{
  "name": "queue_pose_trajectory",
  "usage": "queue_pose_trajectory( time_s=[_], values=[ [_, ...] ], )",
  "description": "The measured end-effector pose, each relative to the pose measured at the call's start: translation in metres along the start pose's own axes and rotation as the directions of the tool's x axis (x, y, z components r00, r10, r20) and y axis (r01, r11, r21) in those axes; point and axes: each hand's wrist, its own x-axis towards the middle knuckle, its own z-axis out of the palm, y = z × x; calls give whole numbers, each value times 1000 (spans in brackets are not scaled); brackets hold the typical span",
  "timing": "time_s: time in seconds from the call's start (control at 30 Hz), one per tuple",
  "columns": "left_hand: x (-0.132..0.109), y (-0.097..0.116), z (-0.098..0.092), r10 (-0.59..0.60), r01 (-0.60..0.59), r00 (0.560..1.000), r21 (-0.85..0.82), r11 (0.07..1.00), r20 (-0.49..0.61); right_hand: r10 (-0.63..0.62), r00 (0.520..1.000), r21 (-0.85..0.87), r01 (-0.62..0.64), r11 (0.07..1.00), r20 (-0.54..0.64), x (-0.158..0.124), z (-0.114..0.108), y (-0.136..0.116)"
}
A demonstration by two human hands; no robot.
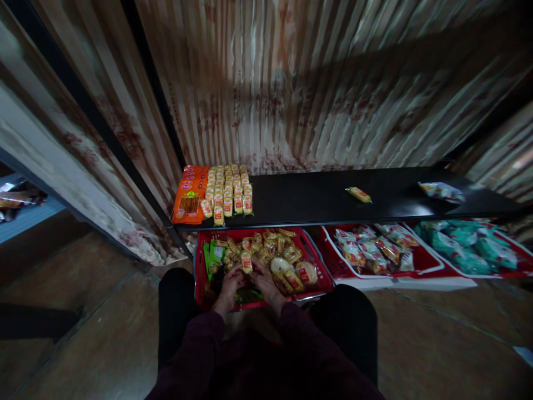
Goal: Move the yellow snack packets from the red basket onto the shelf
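Observation:
A small wrapped snack cake point(246, 262), yellow with a red and white label, stands upright between my hands above the red basket point(318, 253). The fingers of my left hand point(231, 284) close on its left side. My right hand point(264, 279) has its fingers on the other side. Beneath them the basket holds many similar cakes, a green packet point(215, 253) and round pale packs point(281, 265). On the black shelf point(295, 197) behind, rows of the same cakes point(227, 191) stand packed at the left end, beside an orange packet point(189, 194).
One wrapped cake point(358, 194) and a pale packet point(441, 191) lie farther right on the shelf. Baskets of white-and-red packets point(370, 253) and teal packets point(470, 244) stand to the right. Black uprights point(156, 83) and a striped curtain point(270, 111) border the shelf.

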Motion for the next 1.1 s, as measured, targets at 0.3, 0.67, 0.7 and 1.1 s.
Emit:
queue_pose_trajectory(
  time_s=[0.3, 0.67, 0.7, 1.1],
  values=[
    [-6, 9, 1, -25, 25, 999, -12, 1000, -34, 22, 999, 15, -23, 1000, 49, -2, 3, -4],
    [-1, 3, -1, 0, 0, 1000, -15, 1000, -7, -8, 999, -49, 10, 999, 39, -2, 6, -6],
    [-1, 3, -1, 1, -1, 1000, -15, 1000, -8, -9, 999, -51, 10, 999, 38, -2, 6, -5],
    [-1, 2, 0, -32, 32, 998, 14, 999, -45, -13, 999, -81, 15, 997, 32, 2, 2, 2]
  ],
)
